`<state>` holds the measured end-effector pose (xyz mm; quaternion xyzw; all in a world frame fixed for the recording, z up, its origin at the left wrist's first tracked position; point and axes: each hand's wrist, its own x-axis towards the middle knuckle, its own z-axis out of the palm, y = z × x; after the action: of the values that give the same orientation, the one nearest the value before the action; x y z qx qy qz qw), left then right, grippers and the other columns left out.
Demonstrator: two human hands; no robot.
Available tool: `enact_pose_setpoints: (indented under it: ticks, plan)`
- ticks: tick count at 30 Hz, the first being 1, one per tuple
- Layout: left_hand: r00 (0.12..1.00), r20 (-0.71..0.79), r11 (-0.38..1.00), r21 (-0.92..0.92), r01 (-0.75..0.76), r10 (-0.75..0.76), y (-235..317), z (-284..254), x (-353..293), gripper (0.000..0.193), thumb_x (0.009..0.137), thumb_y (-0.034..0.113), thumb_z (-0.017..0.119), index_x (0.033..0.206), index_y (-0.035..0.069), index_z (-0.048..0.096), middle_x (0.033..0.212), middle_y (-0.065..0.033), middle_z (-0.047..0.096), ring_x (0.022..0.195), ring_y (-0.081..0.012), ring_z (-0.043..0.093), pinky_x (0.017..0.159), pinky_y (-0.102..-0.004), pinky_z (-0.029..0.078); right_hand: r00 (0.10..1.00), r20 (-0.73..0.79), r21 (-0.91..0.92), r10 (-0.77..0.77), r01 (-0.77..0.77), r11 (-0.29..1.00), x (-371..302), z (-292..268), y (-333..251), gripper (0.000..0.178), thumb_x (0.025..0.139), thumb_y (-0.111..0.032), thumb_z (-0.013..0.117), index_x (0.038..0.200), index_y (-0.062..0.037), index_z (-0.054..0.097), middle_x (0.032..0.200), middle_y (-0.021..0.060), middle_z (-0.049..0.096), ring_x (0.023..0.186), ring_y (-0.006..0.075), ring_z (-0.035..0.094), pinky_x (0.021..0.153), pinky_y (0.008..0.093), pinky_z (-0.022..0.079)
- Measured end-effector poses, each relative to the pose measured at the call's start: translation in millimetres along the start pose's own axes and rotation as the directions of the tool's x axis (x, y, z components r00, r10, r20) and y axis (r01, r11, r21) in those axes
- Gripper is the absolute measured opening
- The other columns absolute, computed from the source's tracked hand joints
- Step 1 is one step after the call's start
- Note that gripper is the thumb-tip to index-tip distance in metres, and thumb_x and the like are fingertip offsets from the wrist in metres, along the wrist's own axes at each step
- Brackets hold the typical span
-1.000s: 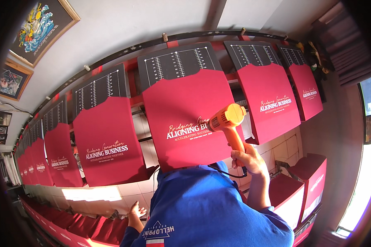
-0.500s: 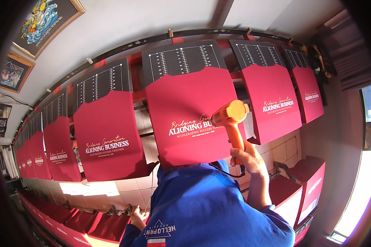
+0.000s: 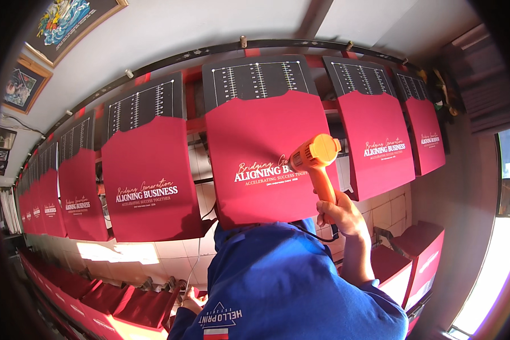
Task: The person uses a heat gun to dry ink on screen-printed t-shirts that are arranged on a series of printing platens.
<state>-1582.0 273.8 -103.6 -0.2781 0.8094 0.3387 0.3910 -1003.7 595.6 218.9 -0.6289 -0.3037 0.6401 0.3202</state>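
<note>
My right hand (image 3: 343, 214) is wrapped round the handle of an orange heat gun (image 3: 322, 170). The gun's front end faces the white and gold print on a red fabric piece (image 3: 266, 127), covering part of the lettering. That piece lies on a black board (image 3: 260, 79) with white ruler marks. A dark cord (image 3: 326, 238) hangs from the handle. Low on the left, beside my blue top (image 3: 277, 272), my left hand (image 3: 194, 300) has its fingers curled at a thin pale cord (image 3: 197, 258); its grip is partly hidden.
Similar red printed pieces on boards stand in a row to the left (image 3: 147, 175) and right (image 3: 377, 144). Another row of red boards (image 3: 113, 300) runs behind at lower left, with more at lower right (image 3: 425, 255). A dark rail (image 3: 187, 54) crosses behind. Framed pictures (image 3: 25, 85) hang on the wall.
The heat gun and my right hand have shifted slightly up over the print. My left hand has moved a little lower, its fingers less spread. The view has shifted slightly.
</note>
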Motion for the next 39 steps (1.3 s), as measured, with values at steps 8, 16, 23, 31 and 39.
enact_pose_setpoints:
  ticks: [8, 16, 23, 31, 39]
  plan:
    - [1.0, -0.019, 0.991, -0.132, -0.011, 0.008, -15.3, -10.1, 13.6, 0.046, 0.1, 0.049, 0.046, 0.106, 0.006, 0.061, 0.088, -0.0069, 0.063, 0.079, -0.0189, 0.06, 0.076, -0.0375, 0.052, 0.999, 0.044, -0.067, 0.02, -0.017, 0.998, -1.5, 1.5, -4.3, 0.041, 0.089, -0.023, 0.064, 0.117, 0.0055, 0.053, 0.074, 0.0051, 0.059, 0.062, 0.0134, 0.062, 0.058, 0.0267, 0.049]
    - [0.999, -0.04, 0.964, -0.264, -0.042, 0.033, -17.2, -18.1, 39.7, 0.044, 0.099, 0.048, 0.047, 0.104, 0.007, 0.062, 0.086, -0.0063, 0.063, 0.077, -0.0188, 0.059, 0.075, -0.0373, 0.052, 0.995, 0.086, -0.111, 0.046, -0.036, 0.993, -0.4, 7.7, -9.2, 0.039, 0.089, -0.025, 0.064, 0.112, 0.0048, 0.054, 0.073, 0.0047, 0.059, 0.063, 0.0127, 0.061, 0.058, 0.0255, 0.048]
    - [0.994, -0.089, 0.904, -0.419, -0.089, 0.057, -15.0, -18.9, 72.0, 0.043, 0.099, 0.048, 0.048, 0.102, 0.007, 0.062, 0.084, -0.0059, 0.062, 0.075, -0.0187, 0.059, 0.073, -0.0371, 0.052, 0.996, 0.078, -0.173, 0.032, -0.018, 0.985, 2.3, 14.2, -12.9, 0.044, 0.089, -0.024, 0.064, 0.119, 0.005, 0.052, 0.074, 0.0033, 0.057, 0.063, 0.0121, 0.06, 0.059, 0.024, 0.047]
    - [0.987, -0.141, 0.81, -0.568, -0.147, 0.081, -13.1, -24.2, 109.3, 0.042, 0.099, 0.047, 0.049, 0.1, 0.007, 0.062, 0.082, -0.0053, 0.062, 0.073, -0.0186, 0.059, 0.072, -0.0369, 0.052, 0.997, 0.079, -0.218, 0.023, -0.005, 0.976, 0.4, 30.8, -19.5, 0.044, 0.088, -0.025, 0.063, 0.117, 0.0063, 0.052, 0.076, 0.0034, 0.057, 0.064, 0.0126, 0.06, 0.06, 0.0254, 0.048]
    - [0.982, -0.169, 0.73, -0.661, -0.174, 0.081, -15.7, -24.6, 137.7, 0.041, 0.098, 0.046, 0.049, 0.097, 0.008, 0.063, 0.079, -0.0047, 0.062, 0.071, -0.0185, 0.058, 0.071, -0.0367, 0.052, 0.999, -0.046, -0.27, -0.014, 0.001, 0.963, -6.1, 30.6, -3.4, 0.04, 0.089, -0.02, 0.061, 0.12, 0.004, 0.052, 0.079, 0.0033, 0.055, 0.064, 0.0124, 0.059, 0.061, 0.0248, 0.049]
